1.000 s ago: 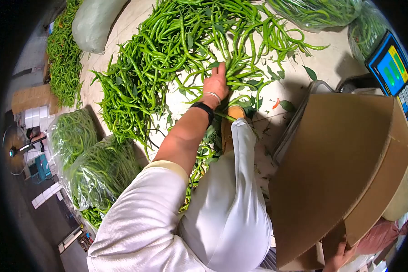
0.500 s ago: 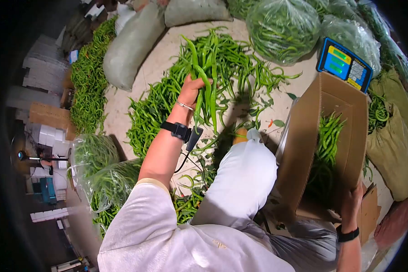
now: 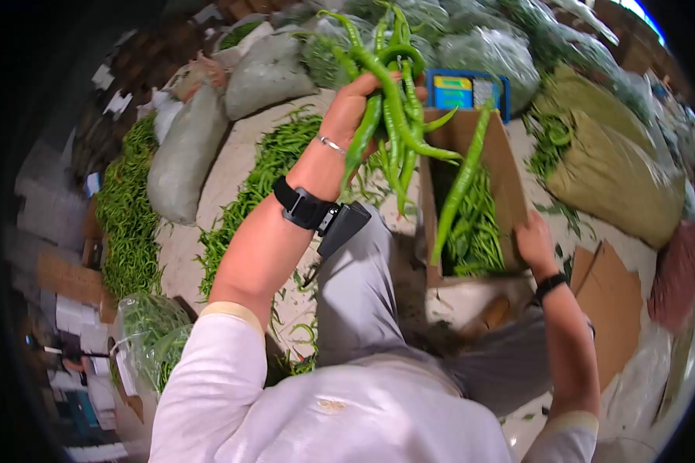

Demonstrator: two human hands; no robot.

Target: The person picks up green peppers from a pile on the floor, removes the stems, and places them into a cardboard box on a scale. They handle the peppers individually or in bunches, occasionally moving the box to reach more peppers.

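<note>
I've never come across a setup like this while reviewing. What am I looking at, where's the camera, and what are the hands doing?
There is no machine: these are a person's bare hands, filmed by a camera worn on the head, looking forward and down. Black straps circle both wrists.

The left hand holds up a bunch of long green peppers. The right hand is at the near right corner of an open cardboard box with more peppers inside; its exact grip is unclear.

On the pale floor lie a loose pepper pile, stuffed sacks and clear bags. A blue-framed display stands behind the box.
</note>
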